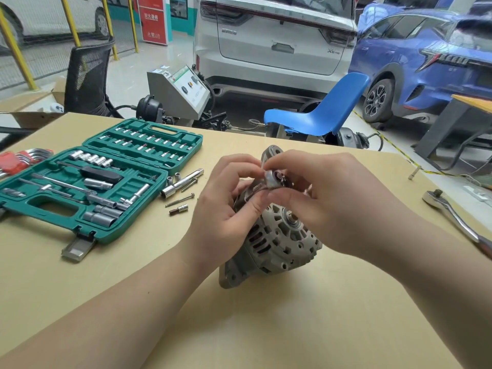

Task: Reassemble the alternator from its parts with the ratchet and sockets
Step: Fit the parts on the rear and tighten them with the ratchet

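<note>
The grey alternator (279, 235) lies on its side in the middle of the table, its ribbed housing and shaft hole facing me. Just above it my left hand (226, 206) and my right hand (332, 201) meet. Together their fingertips pinch a small shiny metal part (274, 178) at the alternator's upper side; what the part is I cannot tell. The chrome ratchet (452, 211) lies apart at the table's right edge. Loose sockets, an extension (181, 182) and long bolts (181, 199) lie left of my hands.
An open green socket case (101, 179) fills the table's left side, with red-holdered hex keys (21, 158) beyond it. A small metal piece (414, 173) sits near the far right edge. Behind the table stand a blue chair (319, 113), a black chair and parked cars.
</note>
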